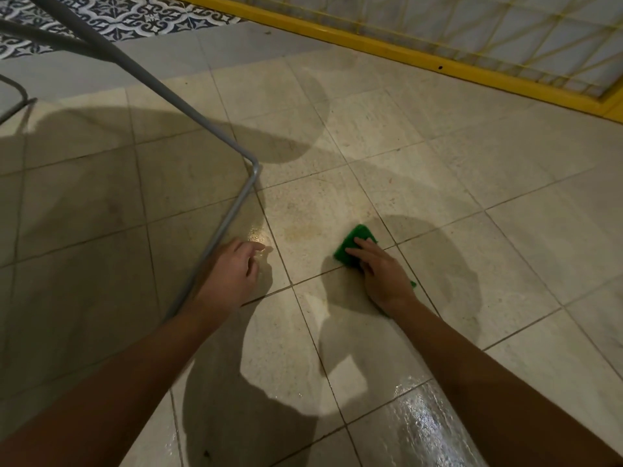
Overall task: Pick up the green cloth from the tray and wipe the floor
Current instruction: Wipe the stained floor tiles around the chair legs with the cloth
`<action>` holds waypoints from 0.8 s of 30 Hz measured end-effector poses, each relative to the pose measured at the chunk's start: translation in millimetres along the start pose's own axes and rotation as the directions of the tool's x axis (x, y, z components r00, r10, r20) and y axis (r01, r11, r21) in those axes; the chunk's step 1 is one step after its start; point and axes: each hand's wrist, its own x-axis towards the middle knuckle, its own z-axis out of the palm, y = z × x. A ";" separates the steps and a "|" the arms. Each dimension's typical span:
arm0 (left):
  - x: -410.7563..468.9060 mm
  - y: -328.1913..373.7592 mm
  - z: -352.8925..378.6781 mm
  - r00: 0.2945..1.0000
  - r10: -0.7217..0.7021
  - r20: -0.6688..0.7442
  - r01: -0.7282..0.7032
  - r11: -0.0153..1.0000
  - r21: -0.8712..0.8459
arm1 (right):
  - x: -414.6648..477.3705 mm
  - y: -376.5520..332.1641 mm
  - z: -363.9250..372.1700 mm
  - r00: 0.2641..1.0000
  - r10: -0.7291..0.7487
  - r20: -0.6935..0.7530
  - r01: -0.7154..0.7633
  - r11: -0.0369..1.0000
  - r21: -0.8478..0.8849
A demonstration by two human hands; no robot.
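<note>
The green cloth (pixel 356 241) lies flat on the beige tiled floor (pixel 438 183), folded small. My right hand (pixel 381 274) presses down on it with straight fingers, covering its near half; a green corner peeks out past the wrist. My left hand (pixel 234 269) rests on the floor to the left, fingers relaxed and holding nothing, beside a grey metal frame leg. No tray is in view.
A grey metal frame (pixel 232 210) runs from the top left down to the floor by my left hand. A yellow barrier with mesh (pixel 421 59) crosses the top right. Patterned dark tiles (pixel 111 15) lie at the far left. A wet shiny streak (pixel 421 423) marks the near floor.
</note>
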 end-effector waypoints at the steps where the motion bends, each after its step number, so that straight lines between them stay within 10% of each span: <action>1: -0.2 -0.7 -0.9 1.000 -0.001 -0.003 0.001 1.000 0.001 | 7.0 -8.1 5.9 0.999 0.040 -0.029 -0.040 0.999 0.003; 11: -9.8 0.5 -7.7 1.000 -0.019 -0.025 0.019 1.000 -0.006 | -73.8 -0.8 24.6 0.887 -0.446 0.117 0.454 0.889 -0.057; 19: -12.2 2.4 -15.6 0.992 -0.041 -0.120 0.047 0.998 0.050 | -25.1 -31.2 12.5 0.999 0.027 0.032 -0.025 0.999 -0.039; 24: -8.9 0.8 -14.9 0.994 0.016 -0.105 -0.011 0.999 0.051 | -49.1 -42.4 40.3 0.972 -0.218 0.084 0.218 0.976 0.020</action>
